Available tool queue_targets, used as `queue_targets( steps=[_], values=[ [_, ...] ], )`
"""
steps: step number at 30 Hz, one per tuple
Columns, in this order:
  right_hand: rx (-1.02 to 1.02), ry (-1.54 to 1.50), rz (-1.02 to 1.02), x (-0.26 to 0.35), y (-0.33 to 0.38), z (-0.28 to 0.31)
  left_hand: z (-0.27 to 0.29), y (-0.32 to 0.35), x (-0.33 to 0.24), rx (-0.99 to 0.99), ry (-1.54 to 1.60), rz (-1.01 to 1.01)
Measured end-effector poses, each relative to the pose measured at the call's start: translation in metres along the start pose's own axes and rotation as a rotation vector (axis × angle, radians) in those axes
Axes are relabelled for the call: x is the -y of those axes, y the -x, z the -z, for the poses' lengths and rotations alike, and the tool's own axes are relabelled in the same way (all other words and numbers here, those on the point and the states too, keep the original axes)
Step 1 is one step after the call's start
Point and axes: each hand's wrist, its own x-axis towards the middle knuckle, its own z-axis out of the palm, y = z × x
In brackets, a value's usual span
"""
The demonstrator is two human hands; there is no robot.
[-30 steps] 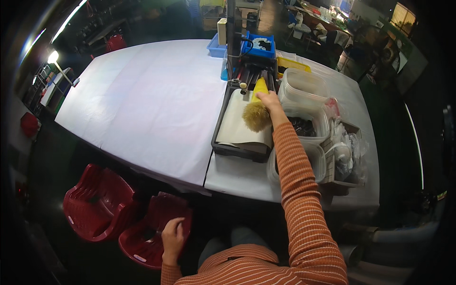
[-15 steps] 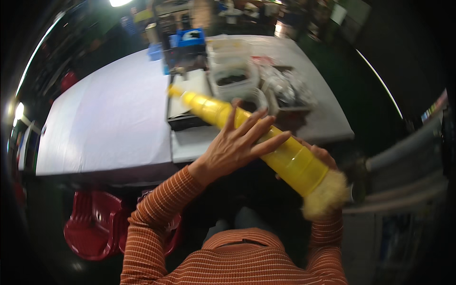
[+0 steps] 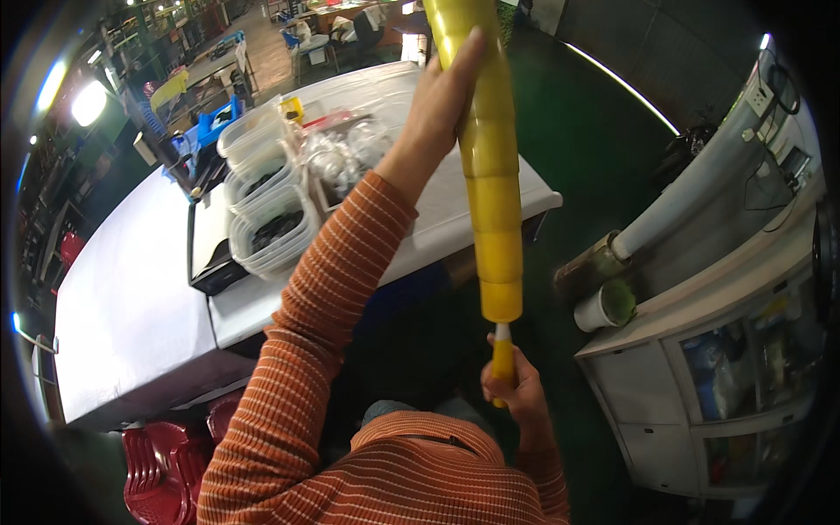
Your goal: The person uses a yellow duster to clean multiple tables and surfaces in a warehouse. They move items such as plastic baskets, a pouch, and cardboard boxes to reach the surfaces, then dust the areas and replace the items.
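Observation:
A long yellow duster (image 3: 492,192) with a stepped, tapering plastic tube stands nearly upright in front of me. Its wide end runs out of the top of the view, so the tufted head is hidden. My left hand (image 3: 444,101) is closed round the wide upper part, thumb on the near side and fingers mostly behind. Below the tube, a slim yellow handle (image 3: 502,363) with a pale neck sticks out at the bottom. My right hand (image 3: 518,389) is closed round this handle, low down and near my body.
A white-covered table (image 3: 131,289) stands at left, bearing clear plastic tubs (image 3: 276,236) of dark pieces and a box of clear bags (image 3: 337,162). Red plastic chairs (image 3: 162,472) are below. At right are a potted plant (image 3: 604,306) and a white cabinet (image 3: 643,394).
The duster has been turned from slanting, tufted head at lower right, to upright with its handle down. My right hand now holds the handle; my left hand has moved up. The view has swung right.

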Motion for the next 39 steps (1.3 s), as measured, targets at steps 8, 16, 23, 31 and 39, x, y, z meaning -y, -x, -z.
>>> queue_targets(
  steps=[8,16,23,31,39],
  values=[
    [-0.557,0.499,0.137,0.068,-0.061,0.112,-0.071,0.035,0.181,0.112,0.128,0.524],
    [-0.405,0.482,-0.061,0.087,-0.186,0.194,-0.027,-0.001,0.291,0.048,0.063,0.69],
    [-0.321,1.3,0.413,0.099,-0.303,0.232,0.052,-0.146,0.32,-0.209,0.28,0.58],
    [-0.211,0.787,-0.09,0.1,-0.443,0.245,0.067,-0.196,0.366,-0.466,0.354,0.665],
    [0.108,0.425,-0.286,0.104,-0.614,0.236,0.122,-0.238,0.386,-0.542,0.389,0.449]
  ],
)
